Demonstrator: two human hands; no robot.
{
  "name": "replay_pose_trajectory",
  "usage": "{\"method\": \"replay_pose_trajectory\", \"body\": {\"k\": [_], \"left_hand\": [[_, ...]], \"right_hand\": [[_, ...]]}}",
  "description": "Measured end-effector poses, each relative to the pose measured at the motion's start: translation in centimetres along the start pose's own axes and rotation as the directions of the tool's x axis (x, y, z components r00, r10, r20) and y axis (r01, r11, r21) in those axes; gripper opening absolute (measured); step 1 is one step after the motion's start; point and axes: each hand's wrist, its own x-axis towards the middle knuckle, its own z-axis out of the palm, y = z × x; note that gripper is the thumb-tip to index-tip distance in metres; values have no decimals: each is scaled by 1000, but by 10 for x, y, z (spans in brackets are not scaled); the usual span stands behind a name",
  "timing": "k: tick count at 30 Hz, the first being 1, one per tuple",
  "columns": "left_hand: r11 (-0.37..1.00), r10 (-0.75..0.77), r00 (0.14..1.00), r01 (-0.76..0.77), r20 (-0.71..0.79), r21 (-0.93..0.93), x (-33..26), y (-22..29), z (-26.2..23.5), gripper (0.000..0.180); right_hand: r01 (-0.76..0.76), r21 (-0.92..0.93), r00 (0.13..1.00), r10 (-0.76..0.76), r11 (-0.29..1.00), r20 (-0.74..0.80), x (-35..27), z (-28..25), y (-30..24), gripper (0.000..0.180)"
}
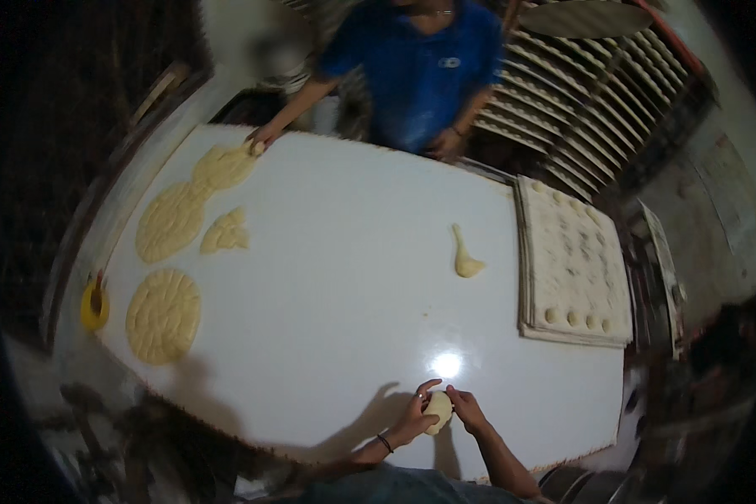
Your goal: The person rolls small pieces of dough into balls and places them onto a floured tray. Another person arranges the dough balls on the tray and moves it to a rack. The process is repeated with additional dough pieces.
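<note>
Near the front edge of the white table, a pale piece of dough (438,413) is held between my two hands, just over the surface. My left hand (413,420) curls round its left side, thumb on the near face. The fingers of my right hand (467,410) are bent against its upper right edge; their tips are partly hidden. Farther off, right of the middle, lies a loose dough piece (464,259) with a long thin tail.
At left lie scored dough rounds (164,317) and a smaller dough piece (226,232). A yellow container (95,304) sits on the left edge. A co-worker in blue (420,76) touches the far-left dough. Stacked trays (575,260) with small dough balls stand at right; racks (554,101) stand behind.
</note>
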Motion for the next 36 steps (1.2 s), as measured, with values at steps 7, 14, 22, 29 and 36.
{"method": "replay_pose_trajectory", "body": {"k": [7, 14, 22, 29, 36], "left_hand": [[937, -143, 978, 84, 154, 339, 7, -3, -4, 87], [822, -181, 980, 101, 89, 561, -6, -47, 59, 56], [929, -293, 954, 270, 56, 251, -14, -79, 56, 35], [909, -406, 750, 392, 521, 144, 0, -20, 18, 32], [-458, 31, 836, -474, 547, 752, 2, 17, -52, 26]], "right_hand": [[146, 498, 989, -129, 855, -68, -84, 12, 2, 46], [315, 578, 909, -63, 752, -413, -119, -10, 37, 45], [534, 527, 753, -89, 661, -652, -128, -44, 67, 43], [622, 770, 771, -280, 141, -571, -171, -83, 35, 35], [398, 757, 879, -451, 518, -154, -176, -131, 121, 41]]}}
